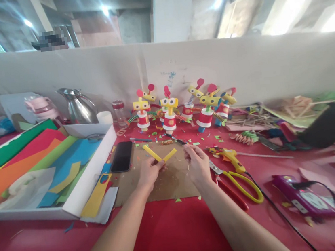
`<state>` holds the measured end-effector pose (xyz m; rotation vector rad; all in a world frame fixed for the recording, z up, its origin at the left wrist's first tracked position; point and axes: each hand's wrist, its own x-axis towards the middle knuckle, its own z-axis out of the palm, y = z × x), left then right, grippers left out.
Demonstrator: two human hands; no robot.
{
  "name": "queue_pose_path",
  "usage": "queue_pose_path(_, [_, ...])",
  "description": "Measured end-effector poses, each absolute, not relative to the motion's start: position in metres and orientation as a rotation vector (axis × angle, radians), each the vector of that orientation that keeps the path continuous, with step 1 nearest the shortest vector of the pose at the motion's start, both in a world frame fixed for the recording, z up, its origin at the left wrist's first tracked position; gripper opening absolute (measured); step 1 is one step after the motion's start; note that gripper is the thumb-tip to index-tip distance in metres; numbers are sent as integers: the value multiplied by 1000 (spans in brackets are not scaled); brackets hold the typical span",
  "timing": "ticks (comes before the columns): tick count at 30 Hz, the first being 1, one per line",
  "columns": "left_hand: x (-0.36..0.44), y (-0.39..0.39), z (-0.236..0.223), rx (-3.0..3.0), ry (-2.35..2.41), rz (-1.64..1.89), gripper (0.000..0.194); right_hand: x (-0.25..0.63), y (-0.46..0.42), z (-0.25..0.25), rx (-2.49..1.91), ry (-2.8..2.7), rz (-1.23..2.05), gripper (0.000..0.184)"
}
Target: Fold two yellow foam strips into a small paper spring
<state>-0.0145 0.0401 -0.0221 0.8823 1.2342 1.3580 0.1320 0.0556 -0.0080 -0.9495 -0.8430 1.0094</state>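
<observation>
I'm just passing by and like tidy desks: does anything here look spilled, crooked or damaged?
Mostly mess: paper scraps litter the brown board and red table, and thin sticks lie jumbled toward the right. Coloured bits crowd the front of the yellow glue gun, which looks untidy. I see no spill or clear damage.

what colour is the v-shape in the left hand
The V-shape in the left hand is yellow, seen best in the head view.

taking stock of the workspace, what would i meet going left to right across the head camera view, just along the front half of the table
Open white box → black phone → left hand → right hand → scissors → purple device
</observation>
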Motion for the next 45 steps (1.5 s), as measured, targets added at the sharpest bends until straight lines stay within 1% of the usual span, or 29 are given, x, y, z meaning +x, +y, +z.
queue_pose_path(2, [-16, 40, -20, 844, 1191, 1368, 24, 129, 54, -9, -953, -922, 1027, 22])
queue_pose_path(7, [-17, 38, -18, 754, 993, 1381, 27, 113, 41, -14, -920, -1292, 1265, 31])
queue_pose_path(10, [-18, 39, -18, 716, 992, 1404, 25, 108, 38, -17, -868, -1378, 1247, 31])
queue_pose_path(17, [-17, 38, -17, 656, 914, 1325, 28, 109, 38, -14, -854, -1283, 1281, 22])
queue_pose_path(24, [-12, 33, -12, 766, 852, 1302, 25, 110, 40, -14, -899, -1135, 1237, 17])
queue_pose_path(31, [-14, 31, -9, 771, 919, 1276, 25, 110, 40, -18, -906, -1165, 1205, 19])
queue_pose_path(36, [-14, 31, -14, 842, 918, 1293, 29, 110, 38, -16, -880, -1133, 1255, 18])
queue_pose_path(41, [-15, 34, -15, 890, 924, 1368, 25, 109, 36, -17, -782, -1103, 1386, 24])
queue_pose_path(45, [-16, 33, -13, 875, 918, 1362, 21, 109, 37, -17, -765, -1100, 1411, 24])
